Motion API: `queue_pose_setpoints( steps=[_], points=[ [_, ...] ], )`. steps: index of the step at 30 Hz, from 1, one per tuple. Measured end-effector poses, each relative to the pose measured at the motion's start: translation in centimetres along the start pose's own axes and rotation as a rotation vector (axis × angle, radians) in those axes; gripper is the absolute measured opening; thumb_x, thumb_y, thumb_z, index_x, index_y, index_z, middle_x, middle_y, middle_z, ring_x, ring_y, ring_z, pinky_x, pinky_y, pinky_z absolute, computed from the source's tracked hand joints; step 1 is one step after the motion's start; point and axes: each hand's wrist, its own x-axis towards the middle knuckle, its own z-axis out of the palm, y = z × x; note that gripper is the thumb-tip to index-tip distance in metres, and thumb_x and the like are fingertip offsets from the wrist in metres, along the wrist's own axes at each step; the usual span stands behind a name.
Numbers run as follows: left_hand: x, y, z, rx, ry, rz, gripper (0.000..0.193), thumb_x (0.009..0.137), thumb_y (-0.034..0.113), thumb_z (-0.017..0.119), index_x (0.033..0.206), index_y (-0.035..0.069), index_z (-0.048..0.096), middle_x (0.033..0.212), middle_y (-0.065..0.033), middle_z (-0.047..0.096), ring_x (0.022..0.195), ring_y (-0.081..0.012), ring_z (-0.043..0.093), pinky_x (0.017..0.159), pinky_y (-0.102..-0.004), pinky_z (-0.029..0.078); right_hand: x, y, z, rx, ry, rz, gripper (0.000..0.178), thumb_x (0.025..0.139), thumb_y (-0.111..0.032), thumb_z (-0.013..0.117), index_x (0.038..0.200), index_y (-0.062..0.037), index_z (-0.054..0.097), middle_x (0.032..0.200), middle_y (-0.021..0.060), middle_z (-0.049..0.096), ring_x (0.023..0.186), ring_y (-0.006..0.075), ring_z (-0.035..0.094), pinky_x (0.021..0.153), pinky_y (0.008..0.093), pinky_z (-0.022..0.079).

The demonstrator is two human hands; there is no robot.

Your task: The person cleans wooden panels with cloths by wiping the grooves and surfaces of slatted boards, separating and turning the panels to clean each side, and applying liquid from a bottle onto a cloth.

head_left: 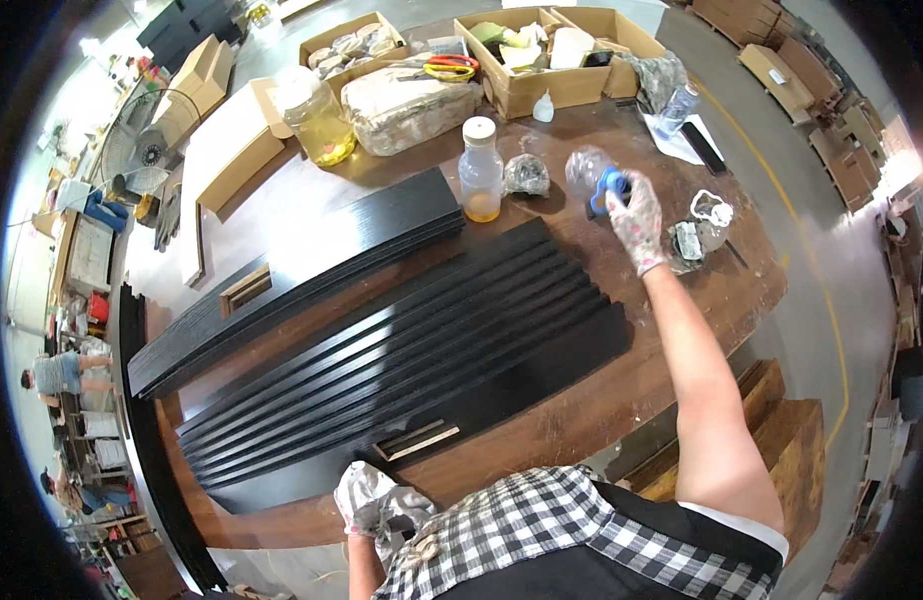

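Observation:
My right hand, in a patterned light glove, reaches far over the table and is closed at the blue top of a clear plastic bottle, which is tilted. Low at the near edge, my left hand, also gloved, is bunched around a whitish-grey rag; its fingers are partly hidden. Between my arms lies a fanned row of glossy black boards, the nearest one with a slot cut in it. Behind them is a second stack of black boards.
A white-capped bottle and a large jar of yellow liquid stand beyond the boards. Farther back are a wrapped bundle, red-handled scissors and cardboard boxes. Small wrapped items sit right of my hand.

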Motion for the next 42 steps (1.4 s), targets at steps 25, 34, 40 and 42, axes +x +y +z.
queue_pose_setpoints(
  steps=[25,34,40,42],
  points=[
    [-1.5,-2.1,0.2,0.088,-0.100,-0.176,0.019,0.081,0.022,0.058,0.081,0.003,0.063,0.077,-0.0152,0.064,0.074,-0.0346,0.061,0.068,-0.0419,0.048,0.1,-9.1,4.1,-0.128,-0.585,-0.702,0.029,0.071,-0.018,0.072,0.099,-0.0128,0.067,0.110,0.0097,0.057,0.105,0.0301,0.054,0.084,0.0403,0.047],
    [-1.2,-0.8,-0.5,0.057,0.060,-0.084,0.017,0.077,0.022,0.060,0.070,0.007,0.055,0.066,-0.0126,0.055,0.064,-0.0328,0.055,0.059,-0.0396,0.045,0.4,-7.1,3.8,-0.176,-0.551,-0.514,0.027,0.072,-0.004,0.064,0.098,-0.0070,0.064,0.105,0.0138,0.058,0.093,0.0337,0.057,0.082,0.0413,0.049],
    [-2.0,-2.2,1.1,0.032,0.129,-0.005,0.019,0.076,0.023,0.061,0.069,0.008,0.054,0.066,-0.0113,0.055,0.064,-0.0322,0.055,0.059,-0.0412,0.044,5.0,-7.3,3.5,-0.078,-0.457,-0.446,0.024,0.078,-0.006,0.062,0.102,-0.0006,0.061,0.103,0.0157,0.057,0.097,0.0328,0.057,0.085,0.0387,0.048],
    [-2.2,-2.4,0.1,0.048,0.113,-0.019,0.018,0.077,0.024,0.062,0.075,0.007,0.057,0.071,-0.0123,0.058,0.067,-0.0338,0.057,0.060,-0.0423,0.045,6.5,-7.8,5.2,-0.068,-0.500,-0.454,0.026,0.078,-0.006,0.062,0.103,0.0001,0.062,0.104,0.0156,0.060,0.099,0.0328,0.058,0.088,0.0388,0.046]
  ],
)
